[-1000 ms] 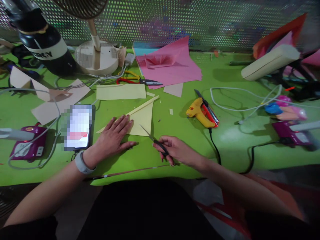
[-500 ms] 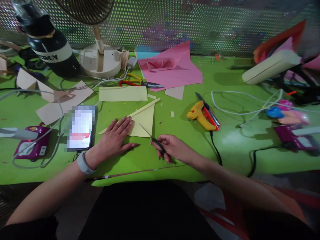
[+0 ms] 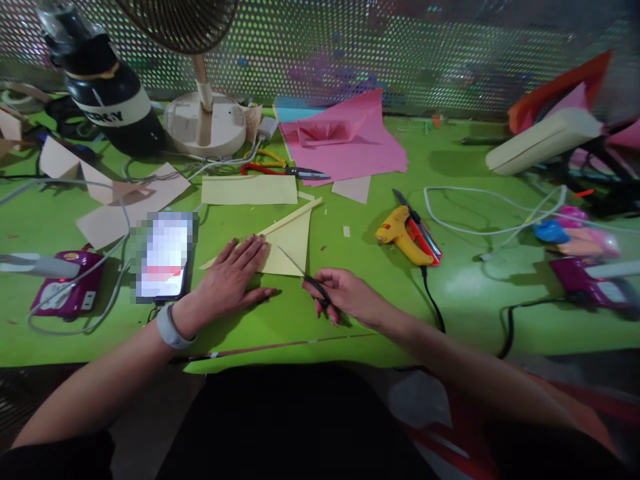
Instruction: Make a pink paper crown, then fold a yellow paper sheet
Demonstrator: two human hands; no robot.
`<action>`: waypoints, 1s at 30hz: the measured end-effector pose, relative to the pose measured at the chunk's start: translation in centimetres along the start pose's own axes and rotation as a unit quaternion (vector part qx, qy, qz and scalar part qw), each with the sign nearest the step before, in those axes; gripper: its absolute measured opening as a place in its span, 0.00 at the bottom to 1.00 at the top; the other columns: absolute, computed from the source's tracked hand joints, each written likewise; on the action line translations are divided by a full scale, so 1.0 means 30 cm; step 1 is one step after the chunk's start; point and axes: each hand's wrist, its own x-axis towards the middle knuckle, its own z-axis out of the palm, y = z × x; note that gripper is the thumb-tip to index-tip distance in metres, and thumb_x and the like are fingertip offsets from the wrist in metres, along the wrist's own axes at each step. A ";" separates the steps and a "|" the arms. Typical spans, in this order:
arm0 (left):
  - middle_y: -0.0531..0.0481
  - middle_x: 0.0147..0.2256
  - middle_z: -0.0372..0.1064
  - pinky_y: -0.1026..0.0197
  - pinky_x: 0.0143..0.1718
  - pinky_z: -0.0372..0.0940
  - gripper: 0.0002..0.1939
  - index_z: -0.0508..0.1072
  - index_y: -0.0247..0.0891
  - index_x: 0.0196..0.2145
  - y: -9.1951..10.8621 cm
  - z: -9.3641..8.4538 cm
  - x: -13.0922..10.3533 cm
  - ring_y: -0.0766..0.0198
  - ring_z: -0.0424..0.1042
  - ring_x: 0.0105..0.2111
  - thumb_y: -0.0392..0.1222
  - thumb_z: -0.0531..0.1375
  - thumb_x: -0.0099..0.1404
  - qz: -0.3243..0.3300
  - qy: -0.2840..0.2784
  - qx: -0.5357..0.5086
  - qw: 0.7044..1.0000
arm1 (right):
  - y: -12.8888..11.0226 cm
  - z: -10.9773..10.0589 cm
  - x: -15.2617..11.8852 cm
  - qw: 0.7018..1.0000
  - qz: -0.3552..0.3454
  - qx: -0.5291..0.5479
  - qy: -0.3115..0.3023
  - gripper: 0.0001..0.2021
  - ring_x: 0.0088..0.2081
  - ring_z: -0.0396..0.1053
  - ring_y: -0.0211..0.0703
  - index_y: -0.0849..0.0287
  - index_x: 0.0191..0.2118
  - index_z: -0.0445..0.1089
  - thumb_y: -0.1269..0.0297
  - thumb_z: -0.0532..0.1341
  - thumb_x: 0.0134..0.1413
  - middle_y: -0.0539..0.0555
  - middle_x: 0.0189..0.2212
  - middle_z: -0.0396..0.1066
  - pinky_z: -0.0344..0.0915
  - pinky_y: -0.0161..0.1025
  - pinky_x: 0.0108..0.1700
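Note:
My left hand [image 3: 235, 270] lies flat with fingers stretched out on a yellow sheet of paper [image 3: 289, 248], pressing it to the green table. A narrow yellow strip or folded edge [image 3: 295, 217] runs slantwise along the sheet's upper side and passes under my fingertips; I cannot tell whether it is joined to the sheet. My right hand [image 3: 337, 293] is closed around the dark handles of a pair of scissors [image 3: 316, 287]. The blades point up and left over the sheet's lower right part. Beyond the sheet lies a yellow paper rectangle [image 3: 250, 190].
A yellow glue gun [image 3: 401, 233] lies to the right beside a red cutter [image 3: 419, 233]. Red-handled pliers [image 3: 305, 173] and pink paper [image 3: 350, 153] lie farther back. At left are a phone [image 3: 167, 257], a fan base [image 3: 205, 123] and a large dark bottle [image 3: 113, 100].
The view has shifted slightly, so the things on the table appear a little lower and to the right. Both hands, the scissors and the yellow sheet keep nearly the same places.

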 end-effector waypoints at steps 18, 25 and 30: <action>0.36 0.70 0.45 0.46 0.70 0.37 0.46 0.46 0.29 0.70 0.003 -0.005 0.000 0.48 0.44 0.70 0.69 0.43 0.69 -0.010 -0.016 -0.014 1.000 | 0.002 -0.011 0.041 1.000 -0.001 -0.011 -0.007 0.21 0.13 0.62 0.28 0.58 0.34 0.64 0.45 0.67 0.52 0.48 0.21 0.74 0.55 0.26 0.12; 0.36 0.70 0.46 0.46 0.70 0.36 0.45 0.46 0.28 0.70 0.003 -0.002 0.000 0.48 0.44 0.70 0.68 0.43 0.70 -0.012 -0.017 -0.014 1.000 | -0.022 -0.012 0.074 1.000 -0.009 -0.010 -0.014 0.22 0.13 0.63 0.29 0.58 0.34 0.64 0.43 0.68 0.51 0.49 0.21 0.75 0.59 0.26 0.13; 0.36 0.70 0.45 0.46 0.70 0.37 0.45 0.46 0.29 0.70 0.004 -0.004 0.001 0.48 0.44 0.70 0.68 0.44 0.70 -0.012 -0.020 -0.016 1.000 | -0.031 -0.010 0.078 1.000 -0.004 -0.011 -0.010 0.24 0.12 0.62 0.29 0.58 0.33 0.64 0.42 0.69 0.48 0.49 0.20 0.74 0.58 0.26 0.12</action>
